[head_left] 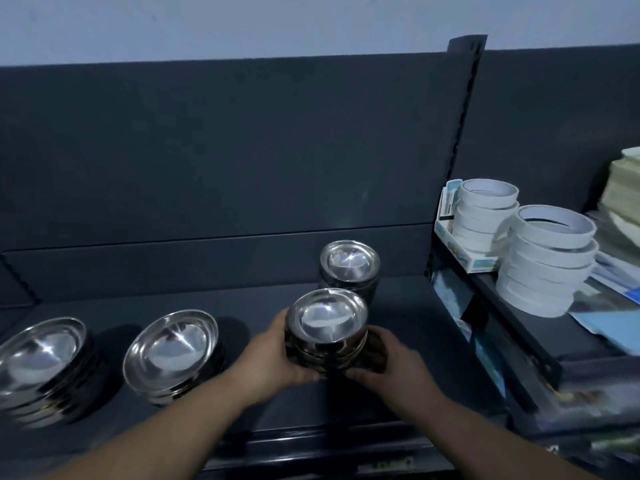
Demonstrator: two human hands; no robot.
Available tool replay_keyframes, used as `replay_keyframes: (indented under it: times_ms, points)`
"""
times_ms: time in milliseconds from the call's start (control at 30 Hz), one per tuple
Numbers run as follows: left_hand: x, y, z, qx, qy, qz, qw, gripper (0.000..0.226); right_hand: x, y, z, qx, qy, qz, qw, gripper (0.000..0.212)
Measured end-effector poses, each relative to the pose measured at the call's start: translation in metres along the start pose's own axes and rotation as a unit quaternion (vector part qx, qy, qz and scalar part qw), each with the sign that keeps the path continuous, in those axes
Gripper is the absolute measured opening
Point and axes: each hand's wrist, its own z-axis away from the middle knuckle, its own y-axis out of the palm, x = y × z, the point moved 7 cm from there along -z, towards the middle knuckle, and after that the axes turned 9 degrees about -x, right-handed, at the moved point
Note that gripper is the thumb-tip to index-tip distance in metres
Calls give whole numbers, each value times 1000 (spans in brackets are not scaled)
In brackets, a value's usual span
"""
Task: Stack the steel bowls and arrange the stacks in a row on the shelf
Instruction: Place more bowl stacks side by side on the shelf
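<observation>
Both hands cupped around a small stack of steel bowls (327, 332) at the middle of the dark shelf (173, 306): left hand (273, 355) pressed to its left side with fingers curled low, right hand (388, 355) wrapped on the right, fingertips tucked at the base. Hard to tell whether lifted or resting on the shelf. Best handled by keeping even pressure from both sides so the nested bowls stay square, supporting the bottom bowl and not the rims, then setting down flat and level with the neighbours. Another small stack (349, 268) just behind, toward the back panel; probably to be brought into line as well. Two wider stacks to the left, one near (173, 344) and one at the frame's edge (41, 358), standing apart in a rough row. All bowls open upward and empty, only glare inside. On the neighbouring shelf to the right, white tape rolls (547, 258) piled in two columns, one in an open carton (460, 251).
</observation>
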Motion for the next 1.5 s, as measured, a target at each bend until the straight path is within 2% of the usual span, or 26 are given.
replay_keyframes:
  times_ms: [233,433,600,967,1300,1500]
  points:
    - [13,1,24,-65,-30,-18,997,114,-6,12,9,28,-9,-33,999,69]
    - [21,2,32,-92,-27,8,995,118,-5,14,12,33,-18,-18,999,72]
    - [28,5,32,-95,-28,38,994,120,5,11,4,54,-30,-16,998,85]
    - [26,7,33,-124,-19,63,990,114,19,5,1,52,-68,-33,996,88]
    - [27,14,38,-115,-18,78,990,104,22,2,0,76,-78,-4,994,88]
    - [28,10,37,-106,-26,81,991,110,19,3,0,75,-81,-16,994,89]
